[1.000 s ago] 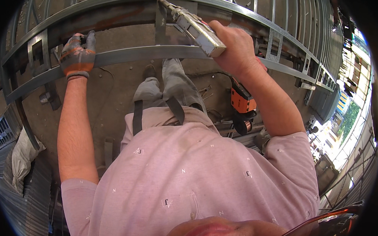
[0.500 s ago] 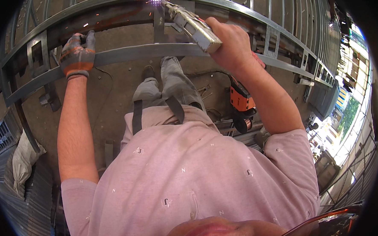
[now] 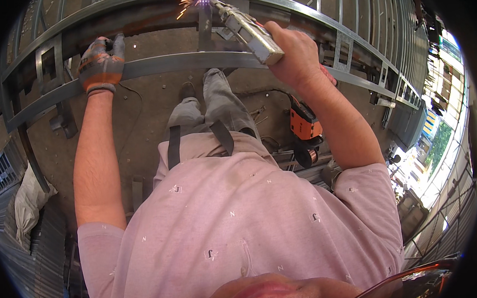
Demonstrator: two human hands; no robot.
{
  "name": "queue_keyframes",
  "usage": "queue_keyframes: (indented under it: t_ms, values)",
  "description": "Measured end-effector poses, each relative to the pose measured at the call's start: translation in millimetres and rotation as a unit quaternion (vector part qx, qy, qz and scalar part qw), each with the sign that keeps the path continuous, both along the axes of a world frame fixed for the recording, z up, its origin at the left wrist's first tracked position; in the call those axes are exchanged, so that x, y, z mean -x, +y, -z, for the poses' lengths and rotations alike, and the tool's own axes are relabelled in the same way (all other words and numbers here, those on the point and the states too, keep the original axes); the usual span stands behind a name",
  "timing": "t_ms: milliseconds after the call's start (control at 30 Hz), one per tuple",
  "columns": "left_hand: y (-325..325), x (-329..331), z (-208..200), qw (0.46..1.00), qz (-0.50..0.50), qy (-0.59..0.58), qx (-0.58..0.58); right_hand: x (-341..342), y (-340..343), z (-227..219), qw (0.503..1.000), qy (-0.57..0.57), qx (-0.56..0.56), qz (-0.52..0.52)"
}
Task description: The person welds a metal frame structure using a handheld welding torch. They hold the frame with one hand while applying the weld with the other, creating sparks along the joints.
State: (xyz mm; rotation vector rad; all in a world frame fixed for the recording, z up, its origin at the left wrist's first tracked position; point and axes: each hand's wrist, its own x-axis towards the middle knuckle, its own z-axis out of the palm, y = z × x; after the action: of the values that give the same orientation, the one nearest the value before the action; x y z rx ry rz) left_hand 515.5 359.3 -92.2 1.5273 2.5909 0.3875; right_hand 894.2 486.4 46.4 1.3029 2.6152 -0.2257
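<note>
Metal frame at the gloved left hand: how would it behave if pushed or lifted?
Probably stiff: crosspieces brace the metal frame between its long sides. Likely awkward and heavy to lift, since it spans much of the view's width. Its smooth surface might feel slippery, though the glove on the left hand may help.

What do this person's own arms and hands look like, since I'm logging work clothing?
The left hand wears a grey glove with orange near the wrist and a dark cuff. The right hand is bare. Both forearms are uncovered below short, pale pink sleeves with small scattered prints.
</note>
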Motion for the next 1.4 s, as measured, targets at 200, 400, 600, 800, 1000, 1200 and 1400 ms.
queue_keyframes:
  t_ms: [200,400,600,800,1000,1200,1400]
  values:
    - [0.4,-1.4,0.9,1.000,-0.011,0.008,0.012,-1.0,-1.3,0.1,1.000,0.003,-0.004,0.002]
    - [1.9,-0.9,-1.3,1.000,-0.003,0.005,0.019,-2.7,-2.2,-0.5,1.000,-0.003,-0.006,0.004]
    - [2.6,-3.8,-4.0,0.999,-0.016,0.002,0.039,-3.4,-3.2,-2.0,1.000,0.007,-0.007,0.006]
    - [6.3,-2.1,-1.3,0.997,-0.019,0.014,0.067,-12.7,-0.9,2.7,0.999,0.037,-0.010,0.005]
    - [5.5,1.2,3.3,0.998,-0.024,0.019,0.057,-38.9,-13.6,-35.1,0.997,0.069,0.006,0.020]
    - [4.2,0.2,-0.9,0.998,-0.022,-0.001,0.065,-108.6,-30.1,-96.8,0.969,0.213,0.068,0.102]
    - [7.7,3.3,-1.2,0.998,-0.023,-0.002,0.059,-202.0,-38.6,-155.8,0.862,0.385,0.054,0.325]
